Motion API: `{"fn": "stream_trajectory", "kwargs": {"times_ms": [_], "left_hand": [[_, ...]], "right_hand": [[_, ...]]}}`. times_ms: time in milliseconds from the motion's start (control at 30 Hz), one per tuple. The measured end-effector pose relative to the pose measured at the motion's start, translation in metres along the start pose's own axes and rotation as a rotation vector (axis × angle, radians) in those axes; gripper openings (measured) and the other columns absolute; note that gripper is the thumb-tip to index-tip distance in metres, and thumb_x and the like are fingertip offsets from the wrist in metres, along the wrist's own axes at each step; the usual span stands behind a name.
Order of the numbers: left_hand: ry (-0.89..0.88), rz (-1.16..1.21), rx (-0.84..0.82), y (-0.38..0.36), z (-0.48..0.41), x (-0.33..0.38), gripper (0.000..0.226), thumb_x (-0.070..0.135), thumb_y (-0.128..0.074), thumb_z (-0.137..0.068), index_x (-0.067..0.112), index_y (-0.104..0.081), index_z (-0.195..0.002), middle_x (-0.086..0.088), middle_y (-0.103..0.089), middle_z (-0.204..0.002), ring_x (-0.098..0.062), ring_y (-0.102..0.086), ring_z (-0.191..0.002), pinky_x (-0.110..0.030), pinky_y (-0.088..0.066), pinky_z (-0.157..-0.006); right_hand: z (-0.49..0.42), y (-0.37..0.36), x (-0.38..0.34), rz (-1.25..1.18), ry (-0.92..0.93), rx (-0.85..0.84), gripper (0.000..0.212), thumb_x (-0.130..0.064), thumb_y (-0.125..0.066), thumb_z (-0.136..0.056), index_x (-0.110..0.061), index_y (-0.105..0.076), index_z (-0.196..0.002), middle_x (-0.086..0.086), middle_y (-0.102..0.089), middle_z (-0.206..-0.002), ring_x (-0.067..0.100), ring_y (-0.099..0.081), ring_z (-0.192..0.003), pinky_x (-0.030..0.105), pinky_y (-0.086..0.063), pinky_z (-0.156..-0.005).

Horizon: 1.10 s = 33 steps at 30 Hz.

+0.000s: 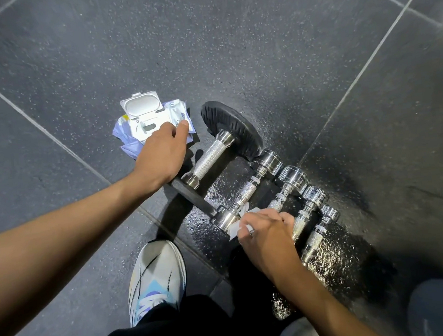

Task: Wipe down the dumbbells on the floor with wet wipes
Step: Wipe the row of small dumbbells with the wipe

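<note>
Several chrome dumbbells (293, 197) lie side by side on the dark floor, beside a bigger dumbbell with black plates (211, 152). My right hand (267, 235) grips a crumpled white wet wipe (241, 225) against the near end of a chrome dumbbell. My left hand (161, 151) rests on the wet wipe pack (146, 120), fingers curled at its opening. The pack's white lid stands open.
Dark speckled rubber floor tiles (206, 37) with pale seams surround the dumbbells. My white and blue shoe (157, 277) stands just left of the near dumbbell ends. The floor under the chrome dumbbells looks wet and shiny.
</note>
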<state>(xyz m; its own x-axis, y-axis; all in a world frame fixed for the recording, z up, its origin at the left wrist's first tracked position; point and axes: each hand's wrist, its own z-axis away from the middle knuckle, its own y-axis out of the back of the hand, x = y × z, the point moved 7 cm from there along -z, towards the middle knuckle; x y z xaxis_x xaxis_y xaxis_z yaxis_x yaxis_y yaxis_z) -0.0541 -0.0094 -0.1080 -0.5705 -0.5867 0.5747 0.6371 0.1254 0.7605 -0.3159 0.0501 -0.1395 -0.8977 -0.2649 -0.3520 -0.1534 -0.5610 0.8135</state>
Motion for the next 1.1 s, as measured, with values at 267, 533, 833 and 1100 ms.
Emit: {"fn": "stream_trajectory", "kwargs": {"times_ms": [267, 533, 833, 1100], "left_hand": [[0.023, 0.042, -0.027, 0.001, -0.008, -0.008, 0.065, 0.065, -0.023, -0.097, 0.011, -0.060, -0.094, -0.005, -0.066, -0.097, -0.028, -0.061, -0.095, -0.049, -0.048, -0.090], [0.048, 0.105, -0.072, 0.003, -0.015, -0.012, 0.067, 0.065, -0.025, -0.093, 0.008, -0.061, -0.094, -0.010, -0.067, -0.096, -0.034, -0.062, -0.094, -0.054, -0.048, -0.095], [0.048, 0.161, -0.068, 0.007, -0.021, -0.019, 0.060, 0.061, -0.029, -0.097, 0.013, -0.063, -0.087, -0.003, -0.069, -0.091, -0.029, -0.064, -0.090, -0.045, -0.049, -0.092], [0.041, 0.155, -0.071, 0.007, -0.021, -0.018, 0.060, 0.057, -0.028, -0.100, 0.011, -0.063, -0.088, 0.000, -0.067, -0.090, -0.026, -0.064, -0.088, -0.042, -0.047, -0.086]], "right_hand": [[-0.011, 0.006, 0.002, -0.138, -0.197, -0.227, 0.027, -0.031, -0.040, -0.100, -0.030, -0.066, -0.100, -0.004, -0.050, -0.102, 0.013, -0.016, -0.094, 0.032, -0.028, -0.088], [-0.015, 0.012, -0.008, -0.072, -0.162, -0.230, 0.024, -0.019, -0.035, -0.101, -0.027, -0.057, -0.107, -0.001, -0.054, -0.097, 0.016, -0.028, -0.098, 0.039, -0.029, -0.097], [0.001, 0.015, -0.024, -0.017, -0.015, -0.077, 0.023, -0.028, -0.041, -0.103, -0.032, -0.064, -0.103, -0.014, -0.062, -0.108, 0.011, -0.031, -0.110, 0.034, -0.011, -0.086], [0.007, -0.021, -0.025, 0.112, 0.035, -0.089, 0.030, -0.038, -0.041, -0.101, -0.043, -0.071, -0.104, -0.014, -0.062, -0.122, 0.015, -0.034, -0.127, 0.041, -0.012, -0.094]]}}
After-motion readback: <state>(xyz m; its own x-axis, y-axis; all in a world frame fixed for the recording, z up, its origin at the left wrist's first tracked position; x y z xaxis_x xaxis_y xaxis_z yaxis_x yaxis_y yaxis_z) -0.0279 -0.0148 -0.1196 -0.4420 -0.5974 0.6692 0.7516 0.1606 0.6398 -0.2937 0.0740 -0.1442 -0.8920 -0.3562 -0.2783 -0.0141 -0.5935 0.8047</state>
